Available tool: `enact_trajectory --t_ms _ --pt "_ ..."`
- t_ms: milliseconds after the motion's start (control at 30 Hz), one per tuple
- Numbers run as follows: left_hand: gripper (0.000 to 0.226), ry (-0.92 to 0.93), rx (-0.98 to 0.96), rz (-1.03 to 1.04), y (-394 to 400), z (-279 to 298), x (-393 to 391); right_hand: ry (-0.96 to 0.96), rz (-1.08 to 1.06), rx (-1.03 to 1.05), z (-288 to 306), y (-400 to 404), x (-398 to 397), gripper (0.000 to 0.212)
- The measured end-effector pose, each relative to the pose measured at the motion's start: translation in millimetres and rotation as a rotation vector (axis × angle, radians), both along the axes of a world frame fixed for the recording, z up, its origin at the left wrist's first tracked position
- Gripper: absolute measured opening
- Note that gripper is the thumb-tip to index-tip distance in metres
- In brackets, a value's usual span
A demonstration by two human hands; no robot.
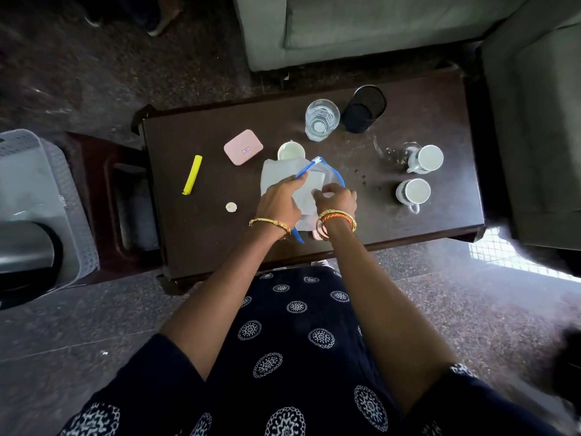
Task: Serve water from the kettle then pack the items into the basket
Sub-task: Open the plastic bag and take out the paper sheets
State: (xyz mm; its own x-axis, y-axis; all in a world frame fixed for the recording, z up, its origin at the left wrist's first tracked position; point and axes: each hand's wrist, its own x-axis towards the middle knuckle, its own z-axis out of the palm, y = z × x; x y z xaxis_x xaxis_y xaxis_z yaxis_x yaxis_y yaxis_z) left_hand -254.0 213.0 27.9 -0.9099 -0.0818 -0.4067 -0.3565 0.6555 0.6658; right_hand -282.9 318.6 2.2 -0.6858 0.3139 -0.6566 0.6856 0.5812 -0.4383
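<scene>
A clear zip bag with a blue seal strip lies at the middle of the dark table. My left hand grips its blue top edge. My right hand pinches the bag's other side, with a white square item showing inside the opening. A grey perforated basket stands on a stool at the left, and a steel kettle lies inside it. A glass of water stands at the back of the table.
A pink case, a yellow clip, a small white disc, a white cup, two white mugs, a black mesh holder and spilled water with dark specks share the table. Grey sofas stand behind and right.
</scene>
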Motion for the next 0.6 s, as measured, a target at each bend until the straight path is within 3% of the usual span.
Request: enact_trajectory --t_ms 267,400,467,600 --pt "0.052 -0.159 -0.173 -0.048 36 -25 -18 0.241 0.017 -0.018 6 37 -7 0.012" --pt "0.045 -0.217 -0.22 -0.09 65 -38 -31 0.421 -0.131 -0.008 23 80 -12 0.016" --pt "0.049 -0.24 -0.181 -0.088 84 -46 -41 0.509 -0.24 0.038 29 106 -18 0.015" --pt "0.055 -0.385 0.074 -0.065 119 -62 -57 0.581 -0.451 0.017 33 148 -38 0.012"
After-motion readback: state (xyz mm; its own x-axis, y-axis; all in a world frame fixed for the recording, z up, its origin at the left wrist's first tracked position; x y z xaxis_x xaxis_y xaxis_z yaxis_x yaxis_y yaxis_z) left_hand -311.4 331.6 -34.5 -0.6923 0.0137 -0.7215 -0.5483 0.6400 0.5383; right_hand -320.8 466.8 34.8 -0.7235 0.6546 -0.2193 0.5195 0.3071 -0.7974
